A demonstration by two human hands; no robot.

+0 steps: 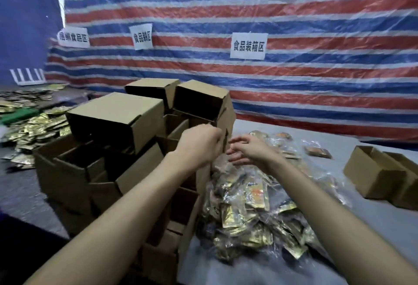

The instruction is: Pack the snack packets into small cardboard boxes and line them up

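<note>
A jumbled stack of small open cardboard boxes point(117, 117) fills the left-centre of the table. My left hand point(200, 143) is at the stack's right side, its fingers curled round the edge of one cardboard box point(204, 171). Beside it, my right hand point(248, 151) hovers with fingers spread and holds nothing. Below the right hand lies a heap of gold and orange snack packets point(248, 214) in crinkled clear plastic. A few loose packets point(317, 152) lie farther back on the grey table point(373, 228).
Two open cardboard boxes point(380, 176) stand side by side at the right. Many gold packets point(36, 126) are spread over the far left of the table. A striped red, white and blue tarp point(294, 13) with paper signs point(248, 45) closes off the back.
</note>
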